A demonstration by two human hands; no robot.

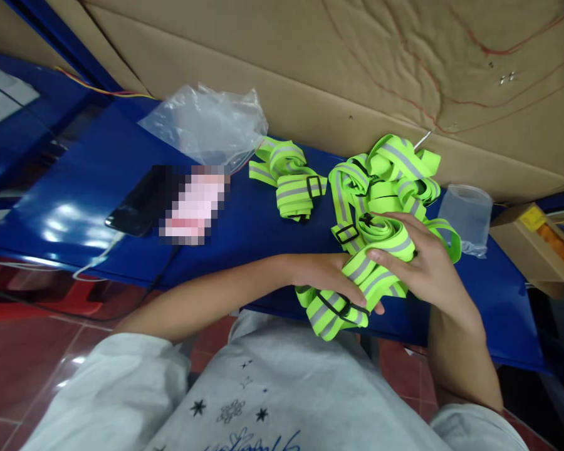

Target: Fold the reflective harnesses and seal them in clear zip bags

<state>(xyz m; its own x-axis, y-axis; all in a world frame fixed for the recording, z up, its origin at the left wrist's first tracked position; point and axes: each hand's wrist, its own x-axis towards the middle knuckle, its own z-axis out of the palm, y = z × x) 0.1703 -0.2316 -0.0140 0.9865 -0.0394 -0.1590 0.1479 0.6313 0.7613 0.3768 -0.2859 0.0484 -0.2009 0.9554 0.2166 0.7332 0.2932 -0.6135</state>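
A neon-yellow reflective strap with a grey stripe is partly rolled up between my hands near the table's front edge. My right hand curls around the rolled part from the right, thumb across its front. Lower down, my left hand grips the looser folds, beside a black buckle. Just behind lies a tangled heap of similar straps, with another black buckle at its left side. To the left of the heap rests a separate coiled strap bundle with its own buckle.
On the blue table are a black phone, a blurred-out pink item and a clear plastic bag. A translucent container and a cardboard box stand at the right. Brown cardboard lines the back.
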